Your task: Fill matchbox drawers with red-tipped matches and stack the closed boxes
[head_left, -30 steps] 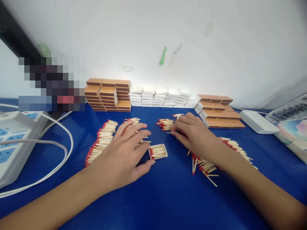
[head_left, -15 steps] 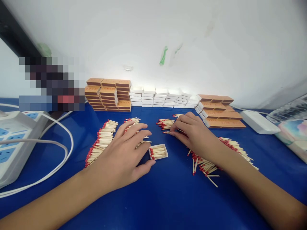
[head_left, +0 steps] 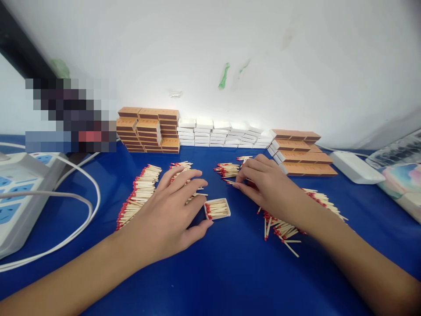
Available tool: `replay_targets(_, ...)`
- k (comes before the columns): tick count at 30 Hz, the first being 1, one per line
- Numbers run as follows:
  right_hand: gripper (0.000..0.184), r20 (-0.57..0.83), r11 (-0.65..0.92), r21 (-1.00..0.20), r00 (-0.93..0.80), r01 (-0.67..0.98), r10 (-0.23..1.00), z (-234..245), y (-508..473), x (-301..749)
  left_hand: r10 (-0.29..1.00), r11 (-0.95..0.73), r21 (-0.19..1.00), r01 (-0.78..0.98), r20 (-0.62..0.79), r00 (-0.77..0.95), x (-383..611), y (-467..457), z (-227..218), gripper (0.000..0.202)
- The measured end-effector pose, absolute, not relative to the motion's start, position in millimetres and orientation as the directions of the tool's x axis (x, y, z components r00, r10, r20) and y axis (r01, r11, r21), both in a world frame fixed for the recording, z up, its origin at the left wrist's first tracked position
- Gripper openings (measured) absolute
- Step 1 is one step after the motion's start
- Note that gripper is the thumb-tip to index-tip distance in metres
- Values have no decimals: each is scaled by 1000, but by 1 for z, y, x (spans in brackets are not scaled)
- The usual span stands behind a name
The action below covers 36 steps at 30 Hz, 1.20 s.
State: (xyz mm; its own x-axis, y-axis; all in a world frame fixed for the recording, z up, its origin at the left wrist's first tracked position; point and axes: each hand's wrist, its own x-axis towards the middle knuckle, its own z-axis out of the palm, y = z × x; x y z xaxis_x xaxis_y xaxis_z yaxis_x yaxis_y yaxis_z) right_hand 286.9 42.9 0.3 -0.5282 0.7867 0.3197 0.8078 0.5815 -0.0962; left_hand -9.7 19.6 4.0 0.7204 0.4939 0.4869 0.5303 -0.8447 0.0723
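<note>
My left hand point(head_left: 177, 202) rests with its fingers spread. Its thumb and index finger are at the left corners of a small white matchbox tray point(head_left: 229, 210), which holds a layer of red-headed matches point(head_left: 217, 210). My right hand point(head_left: 258, 177) is closed in a pinch at a small pile of matches point(head_left: 227, 169). The end of a match point(head_left: 229, 181) meets its thumb and index fingertips. Beneath my left fingers lies another pile of matches point(head_left: 180, 165), partly hidden. Loose matches point(head_left: 284, 229) lie under my right wrist.
Orange matchboxes point(head_left: 149, 125) are stacked at the back left, white trays point(head_left: 217, 134) in the middle, more orange boxes point(head_left: 302, 156) at right. A long row of matches point(head_left: 143, 188) lies left. A power strip point(head_left: 19, 193) with cables and a white adapter point(head_left: 357, 166) flank the blue tabletop point(head_left: 210, 281).
My right hand's fingertips have shifted very slightly at the pile, and the match at them has turned a little. The left hand and the tray have stayed put.
</note>
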Motion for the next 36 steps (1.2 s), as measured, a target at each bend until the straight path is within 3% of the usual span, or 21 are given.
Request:
replay_targets(26,12,376,624,-201,-529,755,761,7,36,281,495,-845,75,529,480,724,-10,20,4,20)
replay_targets(36,17,433,722,24,-658,691,616,16,3,243,490,-844,59,533,485,724,-9,20,4,21)
